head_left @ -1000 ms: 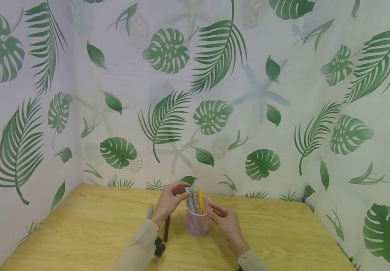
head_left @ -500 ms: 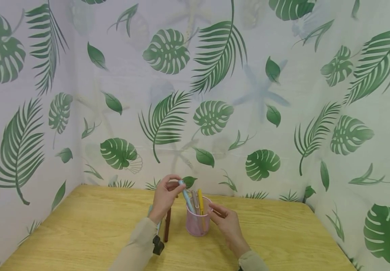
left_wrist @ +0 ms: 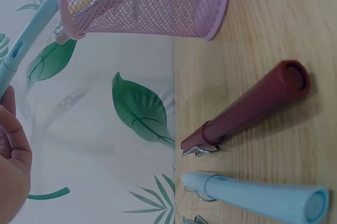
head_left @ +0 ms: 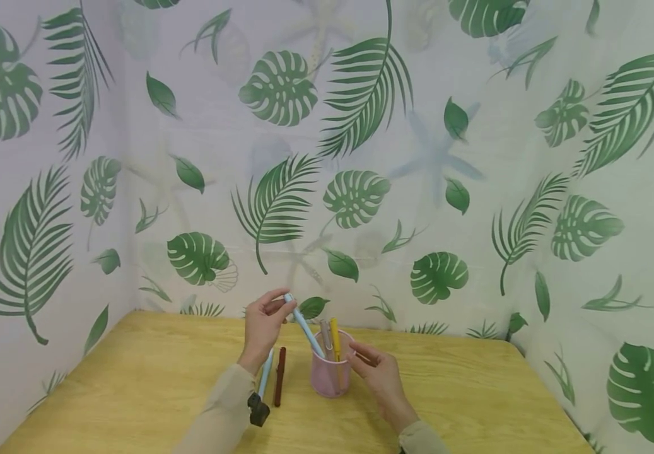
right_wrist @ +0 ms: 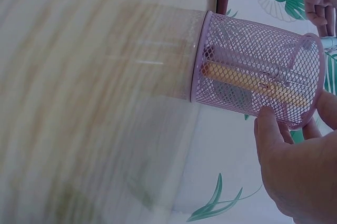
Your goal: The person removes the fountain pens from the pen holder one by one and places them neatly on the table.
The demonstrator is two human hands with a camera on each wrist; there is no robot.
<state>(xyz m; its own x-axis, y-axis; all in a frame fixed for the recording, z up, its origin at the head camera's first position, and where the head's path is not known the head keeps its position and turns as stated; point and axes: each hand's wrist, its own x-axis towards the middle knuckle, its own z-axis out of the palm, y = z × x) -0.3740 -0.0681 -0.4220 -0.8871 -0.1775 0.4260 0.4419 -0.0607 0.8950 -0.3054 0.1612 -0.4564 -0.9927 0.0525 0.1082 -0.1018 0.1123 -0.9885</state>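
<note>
My left hand pinches a light blue pen near its upper end. The pen slants down to the mouth of a pink mesh pen holder, and its low tip lies just inside the rim. Standing in the holder are a grey pen and a yellow pen. On the holder's right side my right hand grips the rim between thumb and fingers; the right wrist view shows the thumb against the mesh.
Left of the holder, a dark red pen and another light blue pen lie on the wooden table. A metal clip shows at the bottom of the left wrist view. Leaf-patterned cloth walls stand behind and beside the table.
My left hand has moved left and slightly up, drawing the light blue pen upward and tilting it further left. The right hand and the pen holder have stayed in place.
</note>
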